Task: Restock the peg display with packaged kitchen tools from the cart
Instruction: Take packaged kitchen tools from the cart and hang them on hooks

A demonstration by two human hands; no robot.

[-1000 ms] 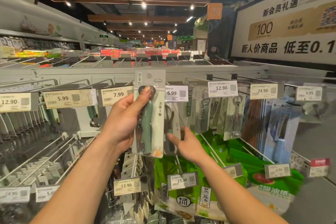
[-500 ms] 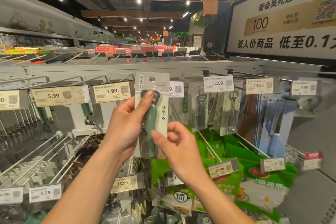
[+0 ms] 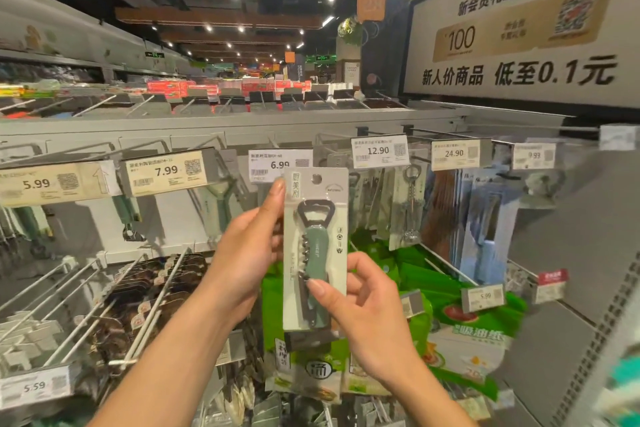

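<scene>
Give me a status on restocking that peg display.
Done: packs hang under the 12.90 tag and 24.90 tag. In hand: left hand and right hand hold a green bottle-opener pack before the 6.99 tag, not yet on a peg. Left: hang it; lower-left pegs look largely bare. Cart out of view.

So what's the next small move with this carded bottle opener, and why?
Probably lift the bottle opener pack slightly and thread its hang hole onto the peg behind the 6.99 tag. The left hand and right hand both hold the pack upright, the hole sits just beside that tag's lower corner, and it hangs on nothing yet.
</scene>
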